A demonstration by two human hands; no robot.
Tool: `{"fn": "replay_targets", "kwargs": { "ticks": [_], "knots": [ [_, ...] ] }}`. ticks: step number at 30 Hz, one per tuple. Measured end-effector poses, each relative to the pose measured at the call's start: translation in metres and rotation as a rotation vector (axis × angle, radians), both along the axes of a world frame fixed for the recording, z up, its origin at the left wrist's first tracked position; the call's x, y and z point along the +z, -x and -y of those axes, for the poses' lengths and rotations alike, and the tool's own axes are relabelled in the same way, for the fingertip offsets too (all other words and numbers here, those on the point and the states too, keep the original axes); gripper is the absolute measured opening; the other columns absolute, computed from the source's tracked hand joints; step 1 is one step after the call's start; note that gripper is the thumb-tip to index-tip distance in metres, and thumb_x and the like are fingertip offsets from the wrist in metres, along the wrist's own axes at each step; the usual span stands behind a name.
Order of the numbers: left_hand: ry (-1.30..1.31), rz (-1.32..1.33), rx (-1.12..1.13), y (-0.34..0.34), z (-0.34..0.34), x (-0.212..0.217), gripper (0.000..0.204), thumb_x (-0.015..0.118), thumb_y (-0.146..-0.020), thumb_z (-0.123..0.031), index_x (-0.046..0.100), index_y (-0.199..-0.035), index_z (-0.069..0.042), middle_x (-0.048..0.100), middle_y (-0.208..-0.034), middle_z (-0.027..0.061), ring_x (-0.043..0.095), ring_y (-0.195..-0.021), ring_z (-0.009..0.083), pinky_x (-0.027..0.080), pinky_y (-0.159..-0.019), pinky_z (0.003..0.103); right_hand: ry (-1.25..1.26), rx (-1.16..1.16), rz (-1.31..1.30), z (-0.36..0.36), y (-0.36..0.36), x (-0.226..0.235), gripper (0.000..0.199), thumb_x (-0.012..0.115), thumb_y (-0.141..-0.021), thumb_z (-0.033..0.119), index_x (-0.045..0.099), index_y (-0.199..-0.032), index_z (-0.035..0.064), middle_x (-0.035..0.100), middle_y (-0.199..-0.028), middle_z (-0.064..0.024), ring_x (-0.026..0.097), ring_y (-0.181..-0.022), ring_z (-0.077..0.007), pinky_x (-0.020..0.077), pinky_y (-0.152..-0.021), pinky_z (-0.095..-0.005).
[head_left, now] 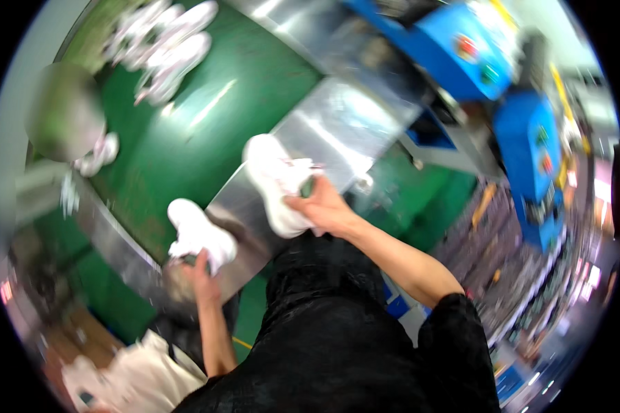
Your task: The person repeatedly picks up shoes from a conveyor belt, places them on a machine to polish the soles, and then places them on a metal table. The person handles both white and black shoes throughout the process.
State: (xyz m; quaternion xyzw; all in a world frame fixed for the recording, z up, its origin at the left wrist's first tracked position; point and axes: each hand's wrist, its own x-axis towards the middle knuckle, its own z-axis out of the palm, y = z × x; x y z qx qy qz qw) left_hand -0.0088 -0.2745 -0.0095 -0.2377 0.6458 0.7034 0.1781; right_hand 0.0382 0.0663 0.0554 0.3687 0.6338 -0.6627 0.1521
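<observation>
A white shoe (pixel 262 168) is pinched in the right hand (pixel 329 208), a second shoe (pixel 198 230) in the left hand (pixel 202 277), both above the metal strip (pixel 320 134) of the table (pixel 255 89). The fingers (pixel 297 204) are closed near the openings, presumably for firm hold. More shoes (pixel 176 51) are clustered beyond, too blurred to count; two blue machines (pixel 455 58) are seen at right.
</observation>
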Motion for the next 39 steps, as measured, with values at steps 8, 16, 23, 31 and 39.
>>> {"fn": "replay_targets", "kwargs": {
  "ticks": [8, 16, 23, 31, 39],
  "knots": [
    [0.04, -0.215, -1.199, 0.204, -0.163, 0.109, 0.076, 0.072, -0.086, -0.007, 0.031, -0.15, -0.006, 0.053, -0.132, 0.0118, 0.06, -0.108, 0.024, 0.057, -0.068, 0.03, -0.237, -0.649, -0.541, 0.02, -0.007, 0.094, 0.08, 0.076, -0.087, 0.02, 0.03, -0.147, -0.007, 0.055, -0.135, -0.0237, 0.052, -0.131, -0.0318, 0.0379, -0.113, -0.0382],
    [-0.501, -0.008, -2.21, 0.076, -0.315, 0.14, 0.096, 0.06, -0.073, 0.004, 0.019, -0.159, -0.004, 0.042, -0.15, 0.0206, 0.049, -0.135, 0.0362, 0.048, -0.104, 0.048, -0.504, -1.532, -0.471, 0.177, -0.198, 0.115, 0.062, 0.077, -0.086, 0.023, 0.052, -0.138, 0.0006, 0.063, -0.127, -0.0114, 0.057, -0.119, -0.0219, 0.0421, -0.108, -0.0398],
    [-0.08, 0.732, -2.62, -0.136, -0.276, 0.185, 0.09, 0.071, -0.077, 0.006, 0.028, -0.155, -0.006, 0.044, -0.149, 0.015, 0.048, -0.136, 0.0312, 0.039, -0.115, 0.047, -0.657, -2.528, 0.625, 0.383, -0.217, 0.067, 0.071, 0.076, -0.085, 0.016, 0.041, -0.143, -0.0052, 0.058, -0.132, -0.0174, 0.057, -0.123, -0.0275, 0.042, -0.108, -0.0402],
    [-0.408, -0.759, -2.978, -0.29, -0.279, 0.143, 0.072, 0.074, -0.081, -0.023, 0.044, -0.139, 0.007, 0.058, -0.131, 0.0186, 0.055, -0.121, 0.0267, 0.042, -0.105, 0.037, -1.128, -2.595, 0.958, 0.331, -0.258, 0.053, 0.062, 0.069, -0.089, 0.008, 0.039, -0.142, -0.0085, 0.05, -0.141, -0.0252, 0.052, -0.13, -0.035, 0.0382, -0.112, -0.0427],
    [-0.725, -0.706, -2.815, -0.089, -0.226, 0.082, 0.057, 0.073, -0.086, -0.008, 0.051, -0.138, 0.001, 0.057, -0.14, 0.0171, 0.058, -0.129, 0.0298, 0.048, -0.108, 0.04, -1.439, -1.818, -0.39, 0.219, -0.162, 0.092, 0.014, 0.059, -0.085, -0.009, 0.062, -0.098, -0.0057, 0.073, -0.093, -0.0191, 0.072, -0.091, -0.0314, 0.0573, -0.087, -0.0401]
  ]
}}
